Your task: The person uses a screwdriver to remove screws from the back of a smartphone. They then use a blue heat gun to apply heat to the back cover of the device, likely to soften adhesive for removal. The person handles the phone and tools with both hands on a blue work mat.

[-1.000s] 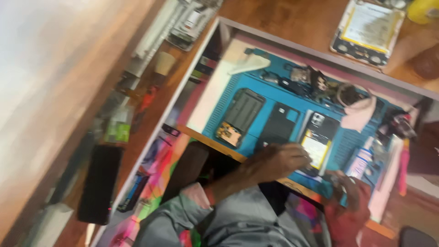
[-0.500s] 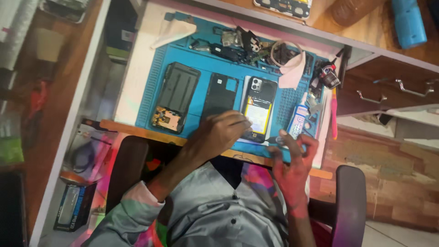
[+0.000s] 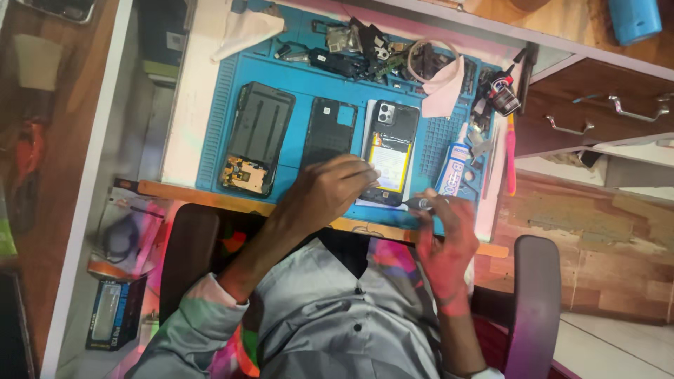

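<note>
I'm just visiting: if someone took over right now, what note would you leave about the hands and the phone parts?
Left hand: fingertips rest on the opened phone, yellow battery showing; grip unclear.
Right hand: pinches a small dark tool at the phone's lower corner.
On the blue mat: black back cover left of the phone, another opened phone body further left, glue tube to the right, loose parts along the far edge.
Done: back cover off. Left: cover not yet refitted.

Opened phone [image 3: 388, 153]: rear cover off, yellow battery exposed, flat on blue mat, camera end away. Small dark tool [image 3: 419, 203] just beside lower edge.
</note>
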